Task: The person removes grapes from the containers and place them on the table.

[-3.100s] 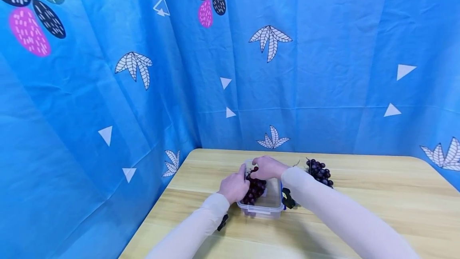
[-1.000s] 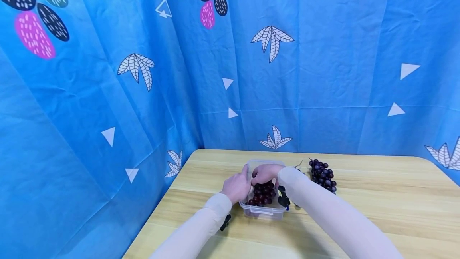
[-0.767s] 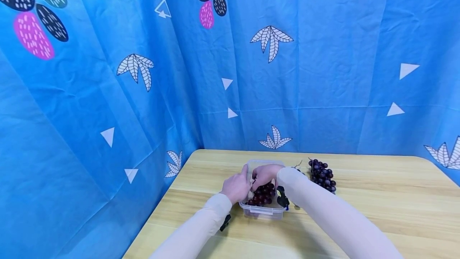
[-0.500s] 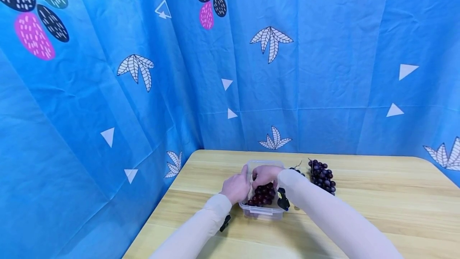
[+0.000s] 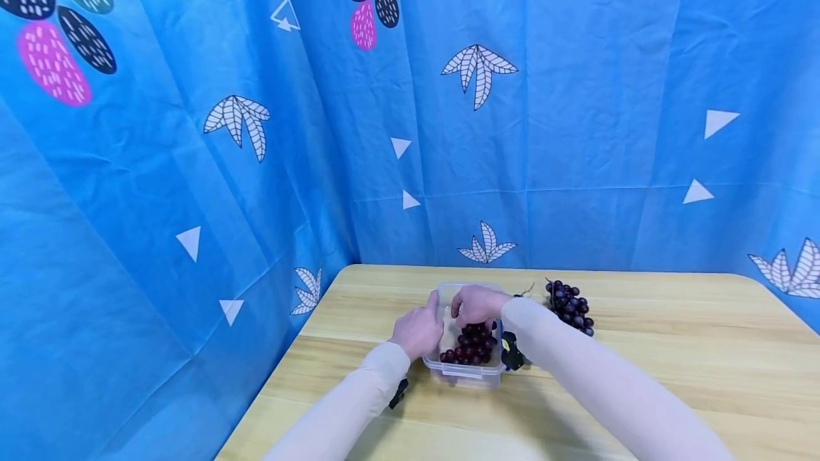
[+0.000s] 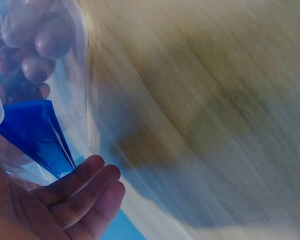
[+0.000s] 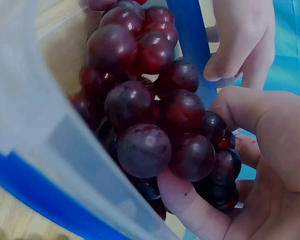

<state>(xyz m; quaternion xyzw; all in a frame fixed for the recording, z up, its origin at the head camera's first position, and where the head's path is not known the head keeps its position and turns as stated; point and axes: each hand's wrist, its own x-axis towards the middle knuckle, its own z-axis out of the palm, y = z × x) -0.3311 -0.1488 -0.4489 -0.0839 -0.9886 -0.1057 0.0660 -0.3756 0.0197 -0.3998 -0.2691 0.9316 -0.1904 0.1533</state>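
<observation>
A clear plastic food container (image 5: 464, 371) with blue side clips stands on the table, and a bunch of dark red grapes (image 5: 472, 348) lies inside it. My right hand (image 5: 477, 304) reaches in from above and grips the far end of the bunch; in the right wrist view thumb and fingers curl round the grapes (image 7: 145, 150). My left hand (image 5: 419, 329) holds the container's left wall, its index finger extended along the rim. In the left wrist view, several fingers (image 6: 90, 195) lie outside beside a hanging blue clip (image 6: 37, 132). The stem end is hidden by my right hand.
Another bunch of dark grapes (image 5: 569, 306) lies on the wooden table (image 5: 673, 347) to the right. A thin stem (image 5: 527, 290) and some dark grapes show beside my right sleeve, which mostly hides them. A blue patterned curtain (image 5: 576, 126) hangs behind and at the left.
The grapes inside the container have shifted from its left wall toward the right, moved by my right hand. My left hand has stayed at the left wall.
</observation>
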